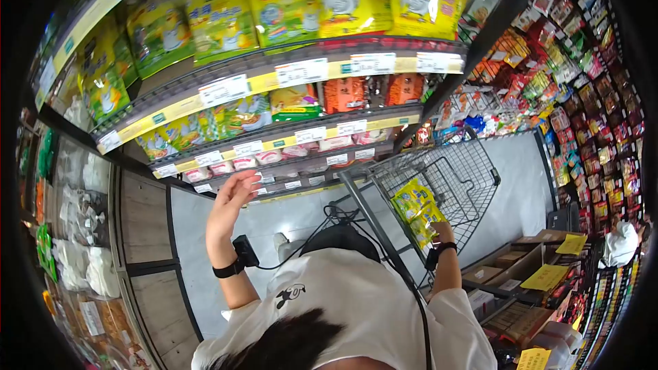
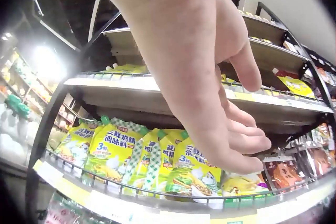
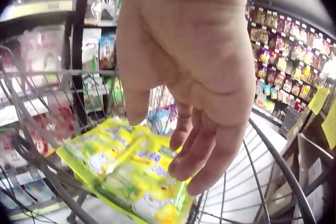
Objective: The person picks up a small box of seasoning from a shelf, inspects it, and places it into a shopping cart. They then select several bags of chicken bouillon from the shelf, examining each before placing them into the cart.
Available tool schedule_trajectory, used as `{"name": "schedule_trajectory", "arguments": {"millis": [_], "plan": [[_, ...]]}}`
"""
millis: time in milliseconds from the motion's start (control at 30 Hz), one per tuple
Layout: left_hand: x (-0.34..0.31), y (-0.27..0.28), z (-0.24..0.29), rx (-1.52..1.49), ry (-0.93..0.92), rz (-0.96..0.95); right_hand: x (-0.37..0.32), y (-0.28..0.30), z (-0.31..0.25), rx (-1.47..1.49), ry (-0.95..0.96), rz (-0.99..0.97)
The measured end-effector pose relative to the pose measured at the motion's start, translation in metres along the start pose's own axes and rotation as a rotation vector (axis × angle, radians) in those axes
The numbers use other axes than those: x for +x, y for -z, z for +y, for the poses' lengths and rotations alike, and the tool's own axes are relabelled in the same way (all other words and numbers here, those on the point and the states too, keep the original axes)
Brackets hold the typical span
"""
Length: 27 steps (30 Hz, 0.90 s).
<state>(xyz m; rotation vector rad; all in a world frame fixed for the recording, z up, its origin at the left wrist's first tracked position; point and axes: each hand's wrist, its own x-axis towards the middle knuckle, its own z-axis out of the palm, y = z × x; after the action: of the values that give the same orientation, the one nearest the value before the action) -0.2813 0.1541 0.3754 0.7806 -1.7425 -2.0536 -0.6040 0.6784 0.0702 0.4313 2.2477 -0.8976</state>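
My right hand [image 3: 184,77] hangs loosely over two yellow-green seasoning packets [image 3: 142,169] in the wire shopping cart [image 1: 452,178]. The packets lie side by side, printed with white chicken pictures. In the right wrist view the thumb and fingertips overlap their upper side, without curling round them. My left hand [image 1: 232,207] is raised at the shelf front, fingers relaxed and nothing in them. Behind that hand, the left wrist view has a row of yellow seasoning pouches [image 2: 113,150] standing upright behind a low wire rail.
Larger yellow bags [image 1: 346,0] fill the upper shelf, above price labels [image 1: 301,72]. The cart's handle bar [image 1: 373,223] runs close to my body. Cartons [image 1: 510,318] with yellow signs stand at the right, and hanging packets [image 1: 603,96] cover the far-right wall.
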Motion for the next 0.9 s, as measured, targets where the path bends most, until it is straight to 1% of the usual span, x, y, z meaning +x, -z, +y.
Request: {"name": "schedule_trajectory", "arguments": {"millis": [67, 100, 133, 200, 233, 333, 367, 467, 500, 600, 633, 733, 867, 900], "plan": [[0.003, 0.017, 0.004, 0.016, -0.002, -0.034, -0.070, 0.001, -0.055, 0.094, -0.050, 0.025], [0.006, 0.027, 0.003, 0.011, -0.040, -0.059, -0.080, -0.002, -0.079, 0.005, -0.172, 0.046], [0.006, 0.037, 0.006, 0.020, -0.044, -0.065, -0.117, -0.004, -0.101, 0.071, -0.028, 0.083], [0.003, 0.056, 0.016, 0.043, -0.051, -0.075, -0.125, -0.012, -0.122, 0.101, -0.020, 0.091], [0.000, 0.065, 0.022, 0.007, -0.055, -0.092, -0.129, -0.018, -0.133, 0.079, -0.014, 0.060], [-0.003, 0.114, 0.013, 0.042, -0.055, -0.144, -0.164, -0.047, -0.162, 0.185, 0.191, 0.068], [-0.004, 0.131, 0.009, 0.021, -0.051, -0.162, -0.196, -0.061, -0.184, 0.224, 0.221, 0.062], [-0.019, 0.175, 0.019, 0.072, -0.022, -0.133, -0.240, -0.103, -0.218, 0.352, 0.433, -0.038], [-0.024, 0.190, 0.024, 0.049, -0.009, -0.134, -0.258, -0.116, -0.233, 0.305, 0.445, -0.087], [-0.035, 0.224, 0.031, -0.074, -0.047, -0.089, -0.288, -0.156, -0.263, 0.295, 0.522, -0.195], [-0.037, 0.233, 0.032, -0.064, -0.110, -0.079, -0.299, -0.169, -0.273, 0.282, 0.554, -0.218], [-0.039, 0.254, 0.031, -0.064, -0.142, -0.077, -0.313, -0.205, -0.294, 0.345, 0.622, -0.312], [-0.035, 0.267, 0.024, -0.081, -0.073, -0.120, -0.340, -0.235, -0.323, 0.427, 0.688, -0.398], [-0.032, 0.270, 0.020, -0.086, -0.070, -0.109, -0.341, -0.240, -0.329, 0.454, 0.677, -0.415]]}}
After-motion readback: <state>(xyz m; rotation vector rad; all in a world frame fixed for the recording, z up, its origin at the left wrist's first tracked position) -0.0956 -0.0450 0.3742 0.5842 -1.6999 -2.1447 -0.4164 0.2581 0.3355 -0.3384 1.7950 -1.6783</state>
